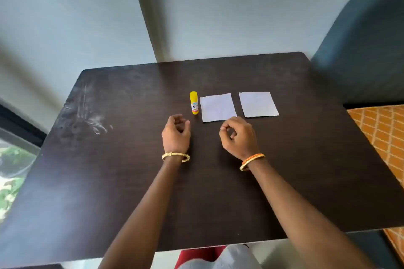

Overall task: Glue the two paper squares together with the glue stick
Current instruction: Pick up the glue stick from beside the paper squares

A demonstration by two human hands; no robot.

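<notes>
two paper squares (238,106), capped glue stick (194,102)

Only one readable marking: on the white label of the yellow glue stick (194,103), standing upright just left of the nearer paper square (218,107), dark capital letters "KI" and part of a third letter (cut off where the label curves out of sight). Above those letters, a small bluish mark, too blurred to read. Nothing legible printed on either paper square.
</notes>
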